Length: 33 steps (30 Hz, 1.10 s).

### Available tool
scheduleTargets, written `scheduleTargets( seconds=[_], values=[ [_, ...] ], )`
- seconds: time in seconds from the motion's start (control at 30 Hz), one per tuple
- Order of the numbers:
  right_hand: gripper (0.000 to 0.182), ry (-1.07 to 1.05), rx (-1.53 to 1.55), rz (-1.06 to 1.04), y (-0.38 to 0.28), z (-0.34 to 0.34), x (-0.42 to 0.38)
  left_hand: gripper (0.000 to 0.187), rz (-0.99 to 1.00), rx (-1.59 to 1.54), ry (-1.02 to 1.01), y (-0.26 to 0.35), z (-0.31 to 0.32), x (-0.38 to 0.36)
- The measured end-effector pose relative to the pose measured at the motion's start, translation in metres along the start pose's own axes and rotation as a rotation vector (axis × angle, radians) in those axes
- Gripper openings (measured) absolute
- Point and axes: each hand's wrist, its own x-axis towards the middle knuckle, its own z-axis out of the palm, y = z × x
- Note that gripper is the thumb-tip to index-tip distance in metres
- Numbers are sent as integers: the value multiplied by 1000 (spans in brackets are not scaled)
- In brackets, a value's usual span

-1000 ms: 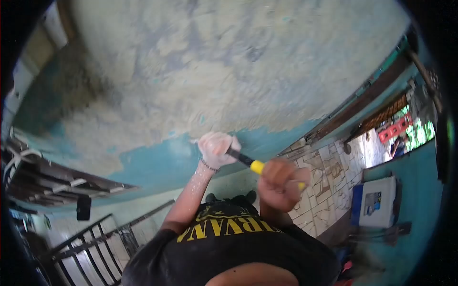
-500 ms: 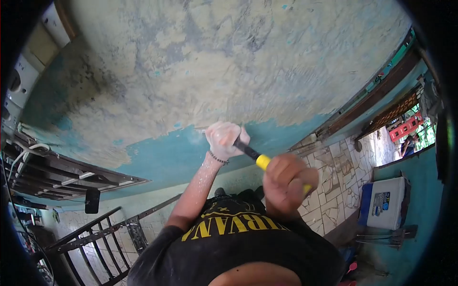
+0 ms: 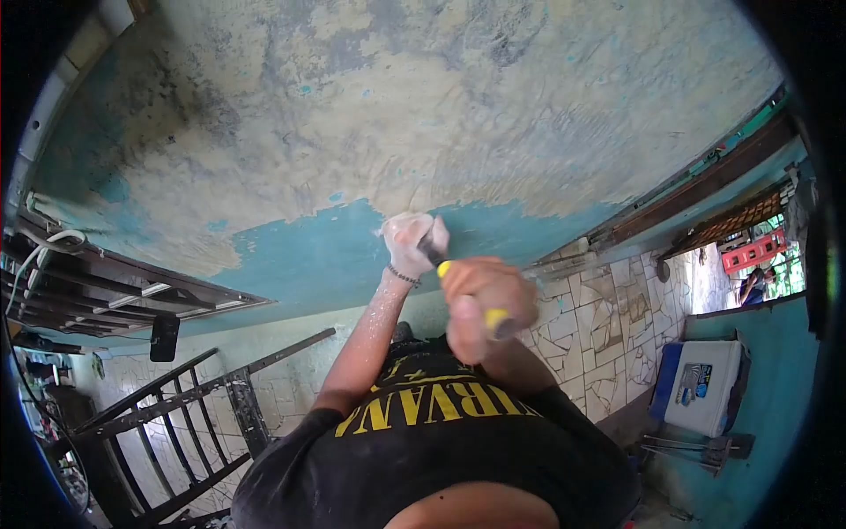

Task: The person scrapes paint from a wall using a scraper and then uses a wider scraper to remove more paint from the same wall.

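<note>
My right hand (image 3: 489, 304) is wrapped round the yellow grip of a long-handled tool (image 3: 443, 267) with a black-and-yellow handle. Its black neck runs up to my left hand (image 3: 411, 240), which is dusted white and closed about the tool's far end, against the wall. The working end is hidden behind those fingers, so I cannot make out its shape. Just above my left hand, the teal paint (image 3: 308, 238) ends in a ragged edge. Beyond that edge lies bare, blotchy grey-beige wall (image 3: 397, 115). A dark beaded bracelet (image 3: 404, 278) circles my left wrist.
A dark metal railing (image 3: 167, 410) stands below on the left, near a slatted window frame (image 3: 115, 286). On the right are a white-and-blue box (image 3: 702, 385), broken-tile flooring (image 3: 608, 326) and an opening with a red bench or crate (image 3: 754, 251) and a person (image 3: 753, 286) outside.
My right hand has moved left and slightly up, closer to my left hand, with the tool still in it. My left hand stays at the paint edge, and the view has shifted a little.
</note>
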Motion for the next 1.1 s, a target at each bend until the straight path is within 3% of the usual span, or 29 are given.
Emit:
scheduleTargets(
  seconds=[0.1,0.23,0.3,0.4,0.5,0.57,0.63,0.77,0.87,0.93,1.0,1.1],
  values=[
    [17,2,77,56,-8,-1,5,30,-1,-47,-7,-2,-3,-5],
    [15,106,-71,4,-64,-13,51,29,162,-181,-5,46,-21,87],
    [20,191,18,-31,-72,8,49,28,178,-134,78,50,-23,91],
    [24,135,-14,-71,-62,36,28,19,170,-95,219,28,-23,53],
    [19,-297,6,47,-32,19,3,18,103,-95,198,-11,-22,2],
    [17,-362,50,82,-28,18,3,20,47,-93,158,-9,-22,-11],
    [16,-261,-20,133,-37,4,14,22,33,-89,151,2,-20,7],
    [19,175,51,-42,-70,18,46,25,175,-199,74,44,-32,85],
    [28,239,-104,-3,-73,32,37,25,182,-160,156,37,-27,74],
    [26,-3,-292,106,-48,9,-2,23,131,-61,157,4,-20,16],
    [23,-225,120,67,-12,20,-29,21,91,-55,152,-22,-15,-25],
    [25,-311,47,53,-12,28,-37,23,31,-110,146,-22,-12,-44]
  ],
)
